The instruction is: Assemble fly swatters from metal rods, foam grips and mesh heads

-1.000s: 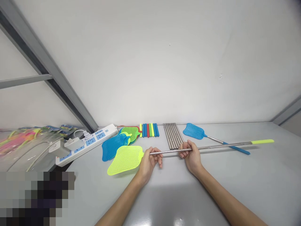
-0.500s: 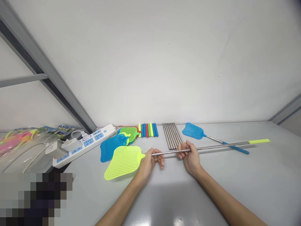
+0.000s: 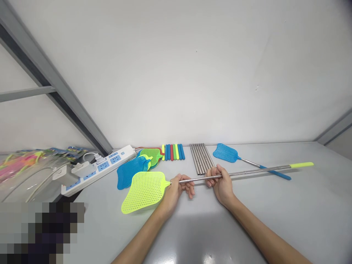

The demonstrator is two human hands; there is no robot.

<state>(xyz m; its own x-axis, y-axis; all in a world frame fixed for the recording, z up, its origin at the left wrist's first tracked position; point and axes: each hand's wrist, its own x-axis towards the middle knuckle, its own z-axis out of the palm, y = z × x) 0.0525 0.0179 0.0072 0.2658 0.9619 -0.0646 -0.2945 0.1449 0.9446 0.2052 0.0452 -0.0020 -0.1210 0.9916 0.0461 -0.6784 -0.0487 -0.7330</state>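
Observation:
A yellow fly swatter point(image 3: 145, 191) with a long, extended metal rod is held in both hands above the grey table. My left hand point(image 3: 176, 192) is closed on the rod close to the perforated head. Farther along the same rod, my right hand point(image 3: 221, 185) grips it with thumb and fingers. The yellow handle sleeve point(image 3: 301, 165) at the far right end is free of both hands. Behind it lies a blue fly swatter point(image 3: 226, 153), whose blue handle point(image 3: 279, 175) passes under the held rod in view.
Several metal rods point(image 3: 202, 157) lie in a row near the wall. Left of them are several coloured handle sleeves point(image 3: 173, 152), then blue swatter heads point(image 3: 130, 172) and a green one point(image 3: 151, 156). A white power strip point(image 3: 110, 163) with plugs stands left, beside plastic-bagged items point(image 3: 27, 165).
The held swatter has shifted slightly to the left, and its head has dipped a little. Both hands keep their hold on the rod.

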